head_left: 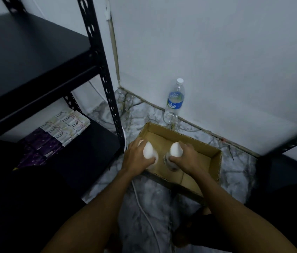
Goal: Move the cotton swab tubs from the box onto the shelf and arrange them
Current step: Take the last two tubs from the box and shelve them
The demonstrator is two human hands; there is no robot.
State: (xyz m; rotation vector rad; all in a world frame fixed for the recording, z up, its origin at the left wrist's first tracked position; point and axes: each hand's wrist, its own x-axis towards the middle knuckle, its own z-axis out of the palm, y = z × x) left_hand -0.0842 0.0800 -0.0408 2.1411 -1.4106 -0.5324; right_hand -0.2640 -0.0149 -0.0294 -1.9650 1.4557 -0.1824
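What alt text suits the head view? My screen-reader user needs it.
Over an open cardboard box on a marble-patterned floor, the left hand and right hand each hold a white-lidded tub. A black shelf stands left; a water bottle stands by the wall.

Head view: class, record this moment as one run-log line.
left hand: grips tub | right hand: grips second tub | both over box | shelf: no tubs seen

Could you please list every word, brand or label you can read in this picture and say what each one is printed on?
"LUX": printed on several of the pale soap boxes stacked on the lower shelf.
"Vaio", or something close: on the blue label of the water bottle by the wall; too blurred to be sure.
Purple packs beside the soap boxes: print unreadable.
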